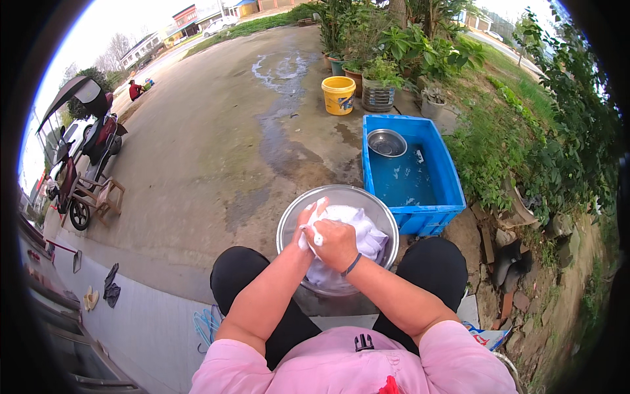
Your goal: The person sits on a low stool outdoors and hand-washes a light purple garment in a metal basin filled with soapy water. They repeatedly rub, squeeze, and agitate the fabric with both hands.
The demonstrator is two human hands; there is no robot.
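A round stainless steel basin [285, 216] stands between my knees. In it lies a wet white cloth [366, 236] with soap suds over it. My left hand [304, 227] is raised at the basin's left side, its fingers extended and coated with foam. Against its palm presses my right hand [337, 244], curled into a fist on a bunched part of the cloth. A dark band circles the right wrist. How much cloth lies between the two palms is hidden.
A blue plastic tub [413, 216] of water touches or nearly touches the basin's right; a small metal bowl [387, 143] is inside. Beyond are a yellow bucket [338, 96] and potted plants [378, 83]. A wooden stool [108, 197] and scooter [81, 167] stand left. Hangers [206, 322] lie beside me.
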